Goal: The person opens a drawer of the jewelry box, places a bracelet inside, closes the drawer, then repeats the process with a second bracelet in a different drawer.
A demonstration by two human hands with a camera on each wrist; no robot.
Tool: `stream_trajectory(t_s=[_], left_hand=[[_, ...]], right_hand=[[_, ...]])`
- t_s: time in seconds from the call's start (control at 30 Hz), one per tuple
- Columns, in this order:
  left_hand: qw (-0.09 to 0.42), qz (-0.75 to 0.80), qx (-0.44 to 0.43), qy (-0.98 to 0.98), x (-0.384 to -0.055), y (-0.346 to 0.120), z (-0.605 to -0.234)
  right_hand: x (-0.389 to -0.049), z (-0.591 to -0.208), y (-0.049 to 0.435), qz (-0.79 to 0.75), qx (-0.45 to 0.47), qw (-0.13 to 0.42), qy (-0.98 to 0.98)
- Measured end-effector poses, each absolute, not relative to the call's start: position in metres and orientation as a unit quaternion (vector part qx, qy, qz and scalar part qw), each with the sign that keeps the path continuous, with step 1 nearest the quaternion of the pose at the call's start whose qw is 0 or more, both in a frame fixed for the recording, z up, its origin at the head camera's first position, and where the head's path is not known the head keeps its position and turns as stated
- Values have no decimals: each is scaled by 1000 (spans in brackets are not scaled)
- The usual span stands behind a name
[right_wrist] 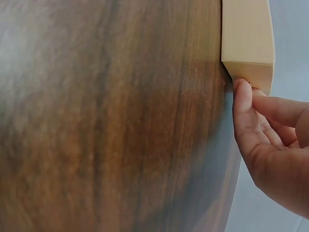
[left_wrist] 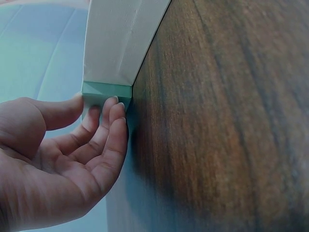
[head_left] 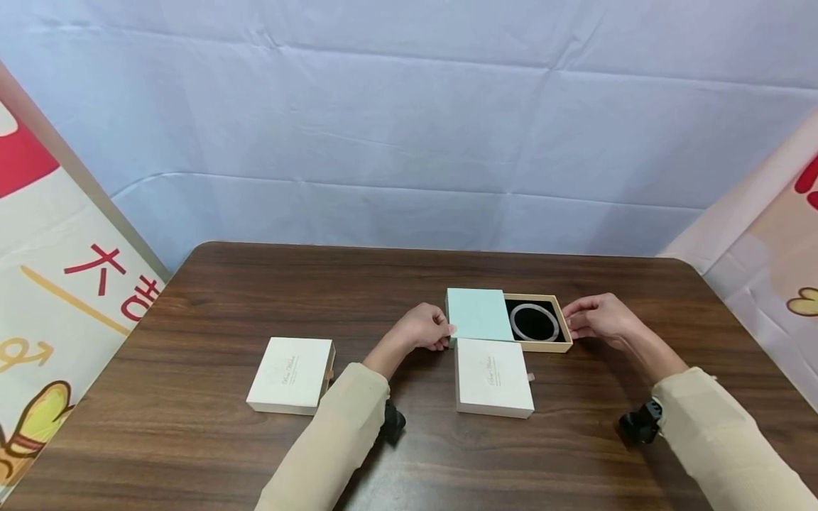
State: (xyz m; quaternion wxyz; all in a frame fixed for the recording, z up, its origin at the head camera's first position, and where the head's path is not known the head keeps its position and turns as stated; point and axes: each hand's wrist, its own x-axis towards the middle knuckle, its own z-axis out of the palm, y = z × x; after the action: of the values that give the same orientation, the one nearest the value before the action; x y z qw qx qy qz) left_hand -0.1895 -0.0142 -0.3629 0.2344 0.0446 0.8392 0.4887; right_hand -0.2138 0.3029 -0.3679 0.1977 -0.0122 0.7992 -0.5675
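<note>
A drawer-style gift box lies partly slid open on the table, its mint sleeve [head_left: 476,314] on the left and its cream inner tray [head_left: 546,347] sticking out to the right. On the tray's black lining sits a pale ring-shaped bangle [head_left: 514,323]. My left hand [head_left: 424,328] holds the sleeve's left end, the thumb at its upper edge and the fingers curled against its side. At the tray's right end, the thumb and fingers of my right hand [head_left: 603,317] pinch together; the tips are partly hidden in the right wrist view.
A white box [head_left: 492,376] with a small ribbon tab [head_left: 531,377] lies just in front of the mint sleeve. Another white box [head_left: 292,375] rests farther left, beside my left forearm. The wooden table [head_left: 319,291] ends at a pale cloth backdrop [head_left: 409,128].
</note>
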Motion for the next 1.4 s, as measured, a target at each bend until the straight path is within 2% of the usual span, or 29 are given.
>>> stream_trajectory(t_s=[1.4], left_hand=[[242,472,53,846,-190,-15,-359]], right_hand=[[-209,-371,307,-626,-6,202,753]])
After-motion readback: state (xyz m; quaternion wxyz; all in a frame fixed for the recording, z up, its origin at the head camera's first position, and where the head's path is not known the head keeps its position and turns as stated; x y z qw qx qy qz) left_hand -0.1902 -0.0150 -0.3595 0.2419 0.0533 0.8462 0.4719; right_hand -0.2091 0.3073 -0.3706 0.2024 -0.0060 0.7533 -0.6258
